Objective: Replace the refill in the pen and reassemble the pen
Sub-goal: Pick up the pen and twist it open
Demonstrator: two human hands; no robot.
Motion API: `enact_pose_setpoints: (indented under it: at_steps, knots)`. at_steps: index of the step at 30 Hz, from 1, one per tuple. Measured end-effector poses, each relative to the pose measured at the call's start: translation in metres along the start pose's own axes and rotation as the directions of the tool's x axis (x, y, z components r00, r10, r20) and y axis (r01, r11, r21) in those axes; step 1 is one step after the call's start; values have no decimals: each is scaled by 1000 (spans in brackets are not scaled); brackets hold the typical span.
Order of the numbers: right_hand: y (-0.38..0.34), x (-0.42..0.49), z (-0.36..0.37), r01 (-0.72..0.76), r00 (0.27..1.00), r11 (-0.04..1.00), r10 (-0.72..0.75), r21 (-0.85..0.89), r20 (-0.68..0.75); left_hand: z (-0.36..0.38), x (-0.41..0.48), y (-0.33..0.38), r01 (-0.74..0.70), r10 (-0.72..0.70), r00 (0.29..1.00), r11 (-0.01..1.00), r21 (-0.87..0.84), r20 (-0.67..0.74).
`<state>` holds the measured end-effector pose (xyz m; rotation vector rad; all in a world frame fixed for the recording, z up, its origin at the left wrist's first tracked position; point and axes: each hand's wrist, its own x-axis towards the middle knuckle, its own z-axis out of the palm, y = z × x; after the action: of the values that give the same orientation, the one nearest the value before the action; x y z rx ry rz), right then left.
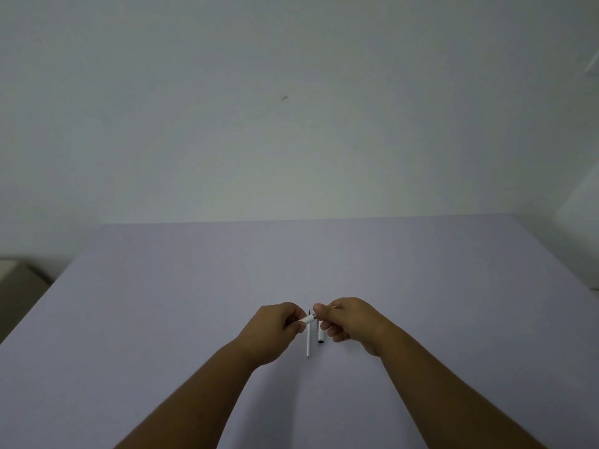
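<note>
My left hand [274, 332] grips a white pen barrel [307, 318], whose end pokes out to the right between the fingers. My right hand [348, 320] pinches the barrel's metal tip end from the other side, so both hands meet on the pen just above the table. Below them on the table lie a thin white refill [308, 343], pointing toward me, and a short white pen cap [321, 335] with a dark end, just right of the refill. The rest of the barrel is hidden in my left fist.
The work surface is a pale lilac table [162, 319] reaching to a plain wall at the back. A beige piece of furniture [16, 286] stands off the table's left edge.
</note>
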<state>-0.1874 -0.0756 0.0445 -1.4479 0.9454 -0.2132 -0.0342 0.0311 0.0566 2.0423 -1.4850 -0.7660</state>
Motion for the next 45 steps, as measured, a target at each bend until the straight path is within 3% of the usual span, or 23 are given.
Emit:
enact_pose_setpoints:
  at_steps: [4,8,14,19,24,31,33,35,37,39,45]
  knots:
    - [3,1,1,89,996,995,-87,51,-29,0,-1,0,19,-19,1000,1000,-23,1]
    - [-1,-1,2,3,999,987,-9,161,37,-1,-1,-2,27,-27,1000,999,-43,-6]
    - [-5,1,5,107,993,955,-91,276,-71,0,-1,-4,83,-80,996,990,-114,28]
    - [-10,4,9,94,995,951,-77,294,-68,4,-4,3,180,-159,984,902,-394,85]
    - [-13,10,12,127,985,952,-87,278,-151,14,3,6,241,-256,966,837,-492,37]
    - [-9,36,-5,127,934,841,77,525,-349,23,10,-5,359,-354,925,703,-613,136]
    - [7,45,-10,35,919,923,121,384,-375,26,13,-9,390,-383,910,657,-646,160]
    - [28,53,-10,-145,920,986,166,85,-355,31,15,-14,412,-416,894,619,-669,167]
    - [47,59,-5,-282,929,932,206,-226,-308,37,17,-21,427,-452,878,592,-683,158]
    - [60,63,1,-311,937,856,203,-413,-284,42,18,-26,433,-480,865,570,-698,146]
    - [77,69,13,-300,923,832,130,-466,-363,52,20,-36,466,-507,846,553,-691,165]
